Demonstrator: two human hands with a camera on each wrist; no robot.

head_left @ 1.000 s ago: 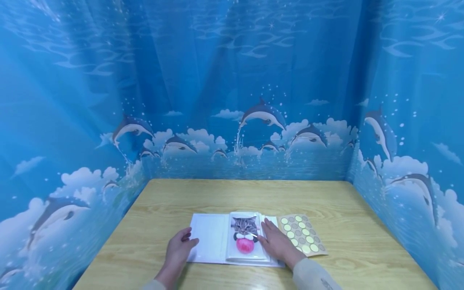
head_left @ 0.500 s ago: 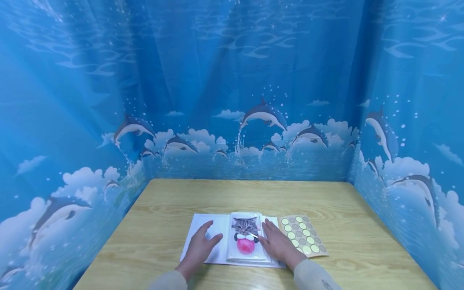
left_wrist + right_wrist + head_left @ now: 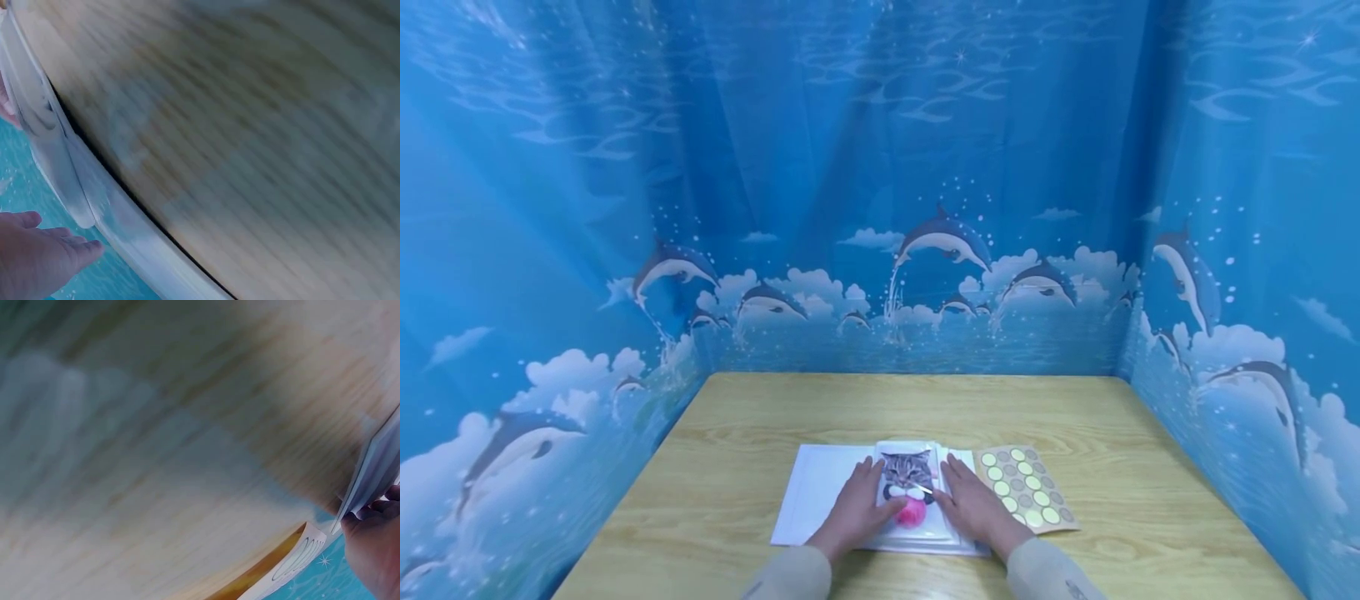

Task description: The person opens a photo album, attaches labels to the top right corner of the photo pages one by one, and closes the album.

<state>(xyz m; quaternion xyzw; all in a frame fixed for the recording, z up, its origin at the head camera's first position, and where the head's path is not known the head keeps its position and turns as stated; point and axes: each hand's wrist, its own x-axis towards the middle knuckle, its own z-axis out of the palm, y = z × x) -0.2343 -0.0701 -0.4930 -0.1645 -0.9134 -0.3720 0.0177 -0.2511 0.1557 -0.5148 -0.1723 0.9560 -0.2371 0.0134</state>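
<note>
A small photo album [image 3: 827, 492] lies spread on the table, its white left side bare. On its raised stack of pages a clear sleeve shows a cat picture [image 3: 908, 471] with a pink ball. My left hand [image 3: 855, 508] rests along the left side of these pages, fingers extended, thumb over the picture. My right hand [image 3: 976, 504] lies on their right side, fingers extended. A thin pale streak meets the right thumb; I cannot tell whether it is printed or a separate thing. In the right wrist view, the fingertips [image 3: 369, 512] touch the album's edge.
A tan sheet of round pale-yellow and grey stickers [image 3: 1033, 483] lies right of the album, partly behind the right hand. The wooden table [image 3: 850, 408] reaches a blue dolphin curtain [image 3: 820, 208] at the back and sides.
My left hand has moved right, from the album's left outer edge across the white side onto the left of the picture pages. The right hand has stayed in place.
</note>
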